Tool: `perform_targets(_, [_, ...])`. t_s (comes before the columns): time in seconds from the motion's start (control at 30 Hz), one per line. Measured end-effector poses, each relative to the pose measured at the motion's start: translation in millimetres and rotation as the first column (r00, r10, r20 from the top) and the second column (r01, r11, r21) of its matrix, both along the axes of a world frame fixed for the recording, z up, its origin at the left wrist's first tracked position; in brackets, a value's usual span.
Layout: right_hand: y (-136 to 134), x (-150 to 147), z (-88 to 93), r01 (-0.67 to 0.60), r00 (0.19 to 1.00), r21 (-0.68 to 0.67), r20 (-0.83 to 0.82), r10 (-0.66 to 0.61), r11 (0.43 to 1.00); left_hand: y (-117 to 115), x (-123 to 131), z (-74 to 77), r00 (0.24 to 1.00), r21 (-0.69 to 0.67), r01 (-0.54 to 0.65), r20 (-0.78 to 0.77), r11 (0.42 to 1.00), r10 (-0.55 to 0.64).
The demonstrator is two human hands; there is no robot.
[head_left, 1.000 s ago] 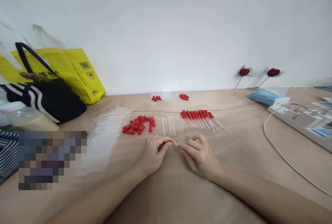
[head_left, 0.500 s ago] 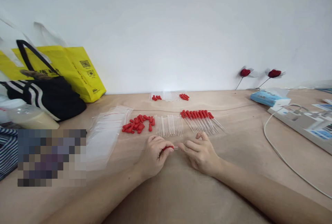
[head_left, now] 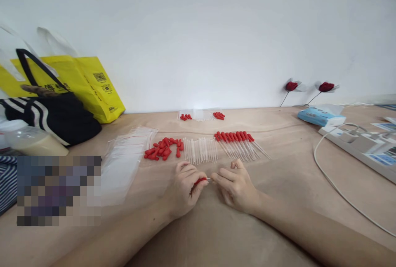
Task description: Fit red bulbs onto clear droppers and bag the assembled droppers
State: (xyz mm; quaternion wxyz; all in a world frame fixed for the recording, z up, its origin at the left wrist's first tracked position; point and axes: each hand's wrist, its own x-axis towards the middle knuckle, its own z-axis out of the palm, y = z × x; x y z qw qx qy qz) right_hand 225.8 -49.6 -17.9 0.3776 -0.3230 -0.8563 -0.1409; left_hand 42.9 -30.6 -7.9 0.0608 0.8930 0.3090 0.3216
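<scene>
Between the fingers of my left hand point(head_left: 185, 188) is a red rubber dropper bulb point(head_left: 201, 180), partly hidden by the thumb. My right hand point(head_left: 236, 186) pinches a clear dropper tube point(head_left: 208, 179) whose end meets the bulb's mouth; most of the tube is hidden by the fingers. Just beyond my hands lies a row of loose clear tubes point(head_left: 200, 151). To its left is a pile of red bulbs point(head_left: 162, 148), and to its right a row of droppers point(head_left: 238, 141) with red bulbs on their tubes.
Clear zip bags point(head_left: 123, 168) lie overlapped at left. Near the wall is a bag with droppers point(head_left: 201, 115). A yellow bag point(head_left: 93, 81), black bag point(head_left: 74, 118) and bottle point(head_left: 37, 138) stand left. A tissue pack point(head_left: 320, 115), power strip point(head_left: 355, 143) and cable point(head_left: 321, 172) are right.
My right hand has come slightly nearer my left, and less of the clear tube shows between them. The view has shifted a little.
</scene>
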Motion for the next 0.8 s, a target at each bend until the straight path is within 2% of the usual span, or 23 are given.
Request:
perform_targets(0.3, [3,2,-3.4,-0.049,0.999,-0.133,0.012,0.051,0.99,3,-2,0.1,0.997,-0.036,0.046,-0.065,0.998,-0.048])
perform_targets(0.4, [2,7,-2.3,-0.049,0.999,-0.144,0.001,0.05,0.988,5,-6,2.3,0.994,-0.06,0.066,-0.083,0.996,-0.071])
perform_targets(0.53, [1,13,-0.8,-0.039,0.999,-0.17,-0.03,0.035,0.985,7,-11,5.2,0.997,-0.059,0.035,-0.067,0.998,-0.039])
perform_targets(0.8, [0,8,-2.8,-0.044,0.999,-0.18,-0.001,0.045,0.983,5,-7,4.6,0.998,-0.034,0.034,-0.06,0.999,-0.036])
